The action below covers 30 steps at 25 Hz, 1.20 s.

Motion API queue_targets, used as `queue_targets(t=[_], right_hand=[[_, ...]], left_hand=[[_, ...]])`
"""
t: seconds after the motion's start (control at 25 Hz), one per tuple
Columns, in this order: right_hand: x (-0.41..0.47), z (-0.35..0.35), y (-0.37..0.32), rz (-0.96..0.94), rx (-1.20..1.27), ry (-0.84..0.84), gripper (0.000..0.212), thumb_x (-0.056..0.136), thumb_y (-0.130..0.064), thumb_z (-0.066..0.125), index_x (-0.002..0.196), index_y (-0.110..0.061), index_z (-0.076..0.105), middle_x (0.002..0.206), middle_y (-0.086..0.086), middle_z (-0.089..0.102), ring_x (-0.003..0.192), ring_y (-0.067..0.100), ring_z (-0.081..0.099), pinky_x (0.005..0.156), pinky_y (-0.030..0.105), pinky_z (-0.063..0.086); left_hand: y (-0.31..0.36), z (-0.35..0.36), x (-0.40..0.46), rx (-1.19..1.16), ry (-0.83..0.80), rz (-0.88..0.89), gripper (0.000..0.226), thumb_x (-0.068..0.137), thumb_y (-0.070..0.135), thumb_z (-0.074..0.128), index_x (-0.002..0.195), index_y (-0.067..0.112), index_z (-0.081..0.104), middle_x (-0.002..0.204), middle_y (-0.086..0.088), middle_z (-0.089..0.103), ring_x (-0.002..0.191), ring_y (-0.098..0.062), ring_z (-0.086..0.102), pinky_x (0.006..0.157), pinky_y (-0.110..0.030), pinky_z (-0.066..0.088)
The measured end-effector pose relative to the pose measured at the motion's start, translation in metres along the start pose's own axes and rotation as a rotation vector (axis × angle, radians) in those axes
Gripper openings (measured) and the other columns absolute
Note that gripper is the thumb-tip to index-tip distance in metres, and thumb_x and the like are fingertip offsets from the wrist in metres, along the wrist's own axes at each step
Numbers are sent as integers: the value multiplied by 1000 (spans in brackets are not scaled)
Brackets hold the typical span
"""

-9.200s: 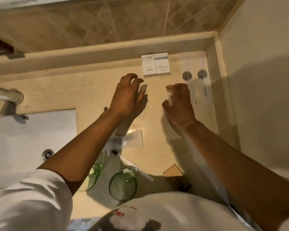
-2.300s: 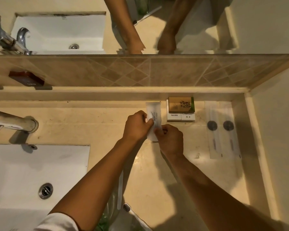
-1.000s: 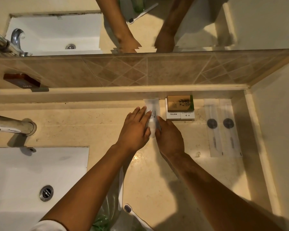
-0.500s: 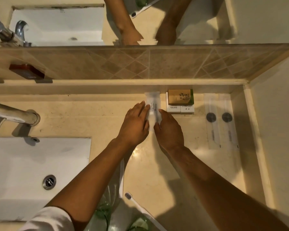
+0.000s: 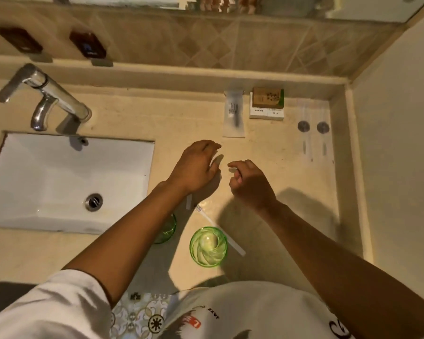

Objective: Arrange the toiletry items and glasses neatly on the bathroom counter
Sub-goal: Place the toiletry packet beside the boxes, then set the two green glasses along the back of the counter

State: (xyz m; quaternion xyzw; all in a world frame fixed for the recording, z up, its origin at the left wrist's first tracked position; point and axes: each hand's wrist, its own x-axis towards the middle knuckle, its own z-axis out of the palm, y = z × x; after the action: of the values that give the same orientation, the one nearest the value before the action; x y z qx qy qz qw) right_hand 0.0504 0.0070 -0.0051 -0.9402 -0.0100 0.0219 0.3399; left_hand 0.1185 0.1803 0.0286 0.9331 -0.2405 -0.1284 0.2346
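Observation:
A white sachet (image 5: 233, 113) lies flat at the back of the beige counter (image 5: 267, 216), left of two small white boxes (image 5: 266, 113) with a brown and green box (image 5: 268, 98) on top. Two clear wrapped packets (image 5: 313, 133) lie to their right. My left hand (image 5: 196, 165) and right hand (image 5: 251, 183) hover empty over the counter's middle, fingers loosely curled, apart from the sachet. A green glass (image 5: 208, 246) stands near the front edge, and a second green glass (image 5: 165, 228) is partly hidden under my left forearm. A white toothbrush (image 5: 218, 228) lies between them.
A white sink basin (image 5: 59, 182) with a chrome tap (image 5: 47, 94) fills the left side. Two dark brown holders (image 5: 87, 45) hang on the tiled backsplash. A wall (image 5: 402, 167) bounds the counter on the right. A small white strip (image 5: 189, 204) lies by my left wrist.
Both hands have let go of the white sachet and drawn back toward me. The sachet stays flat beside the boxes. The view has tilted down, showing the glasses and toothbrush.

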Motion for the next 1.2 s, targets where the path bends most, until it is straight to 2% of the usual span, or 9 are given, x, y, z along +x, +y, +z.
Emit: queue_targets(t=[0.12, 0.2, 0.44, 0.68, 0.84, 0.96, 1.04, 1.12, 1.2], right_hand=[[-31, -6, -10, 119, 140, -92, 33, 91, -9, 53, 121, -14, 66, 113, 8, 61, 101, 20, 67, 83, 24, 48], [-46, -7, -16, 141, 114, -124, 29, 94, -17, 50, 118, -20, 66, 112, 2, 59, 97, 16, 65, 83, 27, 50], [-82, -4, -50, 75, 237, -147, 23, 94, -15, 53, 108, -22, 70, 106, -6, 59, 88, 4, 58, 78, 20, 46], [-96, -7, -61, -51, 282, -98, 22, 96, -13, 56, 111, -16, 71, 108, 3, 61, 106, 22, 58, 94, 33, 48], [-122, -3, -41, 195, 492, -27, 34, 99, -1, 43, 121, -10, 66, 119, 8, 60, 111, 26, 61, 98, 45, 52], [-144, 3, -24, 267, 386, -130, 49, 92, 10, 43, 131, -14, 60, 120, 6, 58, 109, 22, 61, 86, 17, 47], [-154, 10, -18, 262, 328, -217, 58, 86, 9, 52, 137, -18, 55, 120, 1, 54, 106, 15, 58, 77, 1, 40], [-159, 17, -16, 239, 301, -248, 63, 84, 2, 65, 141, -22, 51, 125, 0, 52, 106, 12, 59, 83, 5, 44], [-165, 22, -18, 239, 305, -268, 71, 79, -6, 74, 141, -28, 50, 130, 1, 53, 105, 4, 61, 84, 13, 51]], left_hand=[[9, -10, -33, -38, 46, -25, 41, 97, 17, 54, 138, 8, 55, 136, -14, 57, 124, -33, 53, 100, -40, 45], [12, -16, -55, -61, 92, -66, 38, 98, 18, 54, 135, 9, 57, 131, -13, 60, 120, -31, 56, 95, -39, 47], [14, -23, -148, -12, 239, -242, 32, 98, 21, 55, 128, 12, 62, 126, -10, 62, 117, -28, 58, 92, -33, 46], [34, -10, -236, 22, 370, -373, 29, 93, 17, 60, 121, 11, 64, 115, -9, 61, 105, -26, 60, 84, -30, 46], [51, 23, -250, -155, 257, -414, 29, 93, 19, 60, 122, 16, 63, 109, -4, 68, 87, -16, 65, 78, -34, 55], [51, 46, -235, -318, 75, -497, 47, 90, 18, 65, 135, 15, 55, 120, -7, 68, 99, -22, 68, 84, -32, 54], [45, 55, -221, -382, -24, -422, 50, 85, 13, 68, 132, 11, 54, 121, -10, 67, 106, -27, 67, 79, -23, 50], [38, 60, -208, -453, -88, -315, 53, 78, 21, 70, 127, 12, 54, 116, -4, 64, 106, -20, 63, 74, -13, 42], [28, 61, -199, -510, -113, -245, 69, 68, 32, 69, 131, 12, 51, 115, 6, 58, 106, -8, 56, 77, -7, 40]])
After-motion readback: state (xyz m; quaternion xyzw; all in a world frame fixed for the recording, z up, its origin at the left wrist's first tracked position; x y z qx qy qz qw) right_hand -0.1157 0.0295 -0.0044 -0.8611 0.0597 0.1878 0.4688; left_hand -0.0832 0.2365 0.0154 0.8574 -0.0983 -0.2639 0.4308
